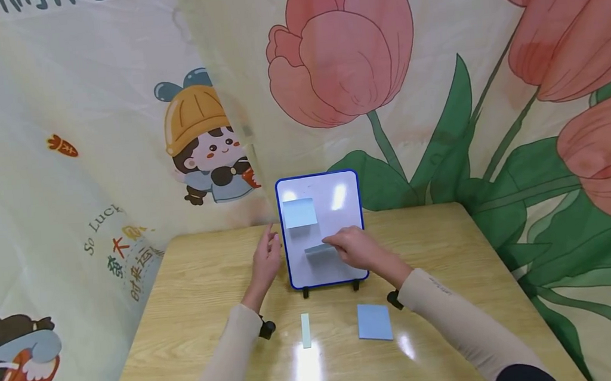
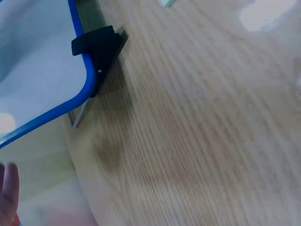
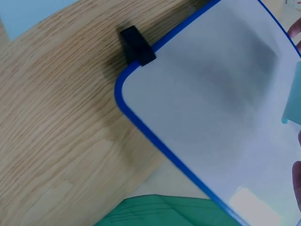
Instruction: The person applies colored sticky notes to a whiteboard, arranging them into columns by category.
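Note:
A blue-framed whiteboard (image 1: 339, 206) stands tilted on the table, with a light blue sticky note (image 1: 299, 214) on its upper left. Lower down, a second sticky note (image 1: 316, 249) juts from the board, seen almost edge-on with a shadow beneath. My right hand (image 1: 354, 249) is at this lower note, its index finger extended onto the note's upper right side. In the right wrist view, only fingertips (image 3: 297, 181) and part of a light blue note (image 3: 294, 96) show. Beside the board's left edge my left hand (image 1: 266, 259) is held upright with fingers extended, holding nothing.
On the wooden table (image 1: 213, 317) in front of the board lie a narrow pale green strip (image 1: 306, 330) and a blue square of sticky notes (image 1: 374, 322). Black feet (image 2: 101, 49) support the board. A printed cloth (image 1: 207, 31) hangs behind the table.

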`<state>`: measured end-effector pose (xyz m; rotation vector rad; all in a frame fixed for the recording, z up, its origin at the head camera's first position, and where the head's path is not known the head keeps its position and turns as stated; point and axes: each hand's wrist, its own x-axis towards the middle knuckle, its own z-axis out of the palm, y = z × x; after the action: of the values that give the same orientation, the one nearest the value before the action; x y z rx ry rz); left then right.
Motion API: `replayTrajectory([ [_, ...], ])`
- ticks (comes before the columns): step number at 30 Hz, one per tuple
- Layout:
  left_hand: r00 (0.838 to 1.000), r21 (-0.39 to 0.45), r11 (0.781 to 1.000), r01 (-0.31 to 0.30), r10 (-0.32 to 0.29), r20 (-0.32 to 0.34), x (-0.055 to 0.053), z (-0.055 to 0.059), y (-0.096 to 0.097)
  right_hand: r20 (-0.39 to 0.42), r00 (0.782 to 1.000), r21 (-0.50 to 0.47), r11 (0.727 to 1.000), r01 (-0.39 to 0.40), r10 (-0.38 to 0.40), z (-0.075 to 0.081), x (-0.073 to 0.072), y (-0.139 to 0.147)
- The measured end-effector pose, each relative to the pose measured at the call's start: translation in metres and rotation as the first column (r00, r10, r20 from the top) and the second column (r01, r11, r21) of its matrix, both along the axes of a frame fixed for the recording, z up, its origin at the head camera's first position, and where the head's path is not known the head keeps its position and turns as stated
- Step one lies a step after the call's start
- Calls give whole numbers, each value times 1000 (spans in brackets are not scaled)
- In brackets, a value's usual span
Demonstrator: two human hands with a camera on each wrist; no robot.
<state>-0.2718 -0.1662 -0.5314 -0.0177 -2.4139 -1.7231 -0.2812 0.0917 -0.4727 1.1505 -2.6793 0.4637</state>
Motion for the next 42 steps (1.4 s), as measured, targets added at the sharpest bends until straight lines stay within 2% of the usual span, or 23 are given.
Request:
replayTrajectory([
  [4,993,46,996,79,-83,82,-8,-4,0,-36,999,11,1000,-8,8,0,-1,-10],
  [8,989,66,990,121,-126,77,-13,-10,-1,-69,998,6,1000,-13,14,-1,-2,-18],
  [17,988,63,986,154,-155,22,-13,-14,-2,-199,980,-100,995,-19,-1,-13,-7,-27],
  [21,990,29,989,143,-143,-4,-13,-16,-2,-246,969,-148,989,-31,-6,-19,-9,-30],
  [26,991,25,990,136,-136,2,-15,-17,-2,-278,960,-193,980,-42,-14,-25,-7,-33],
  [38,989,19,989,146,-145,-14,-16,-18,-3,-352,932,-194,981,15,-83,-41,-1,-39],
  [42,985,15,985,173,-173,3,-4,2,0,-330,940,-197,980,28,-93,-43,0,-39],
])
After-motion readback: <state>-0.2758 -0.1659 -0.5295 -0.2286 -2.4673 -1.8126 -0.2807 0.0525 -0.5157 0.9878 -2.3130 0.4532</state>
